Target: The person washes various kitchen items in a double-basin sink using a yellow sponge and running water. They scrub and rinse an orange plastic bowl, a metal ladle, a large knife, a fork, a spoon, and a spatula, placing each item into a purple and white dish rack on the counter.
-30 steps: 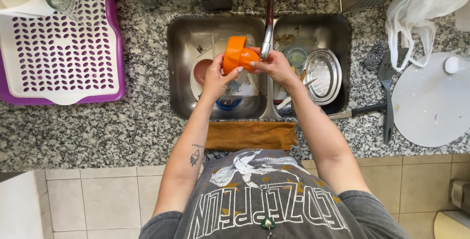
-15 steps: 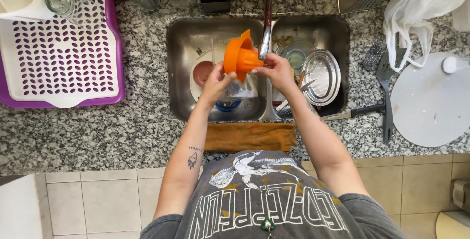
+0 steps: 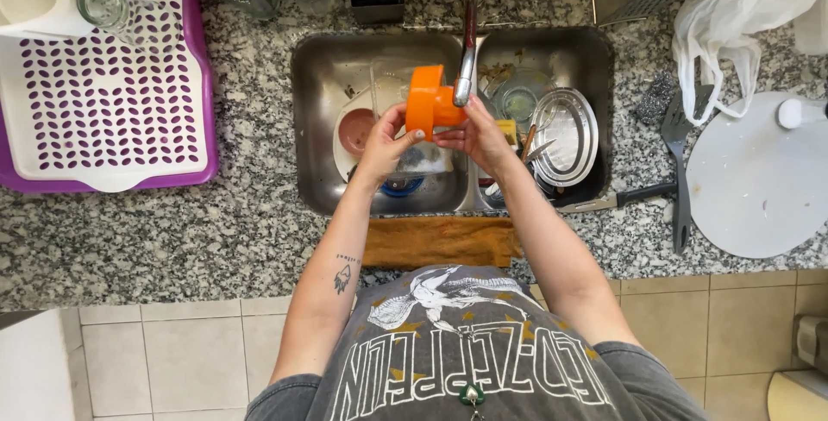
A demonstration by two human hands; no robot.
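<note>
A crumpled white plastic bag [image 3: 749, 15] lies at the tabletop's far right corner, beside the sink. No labels, signs or screens can be made out.

The orange plastic piece [image 3: 431, 102] is a small, solid-coloured kitchen part with a flat, blocky upper section and a rounded body below it. It is held up above the left basin of the sink, just beside the tap spout, tilted on its side. The left hand [image 3: 385, 138] and the right hand [image 3: 476, 135] grip it from either side.
</note>
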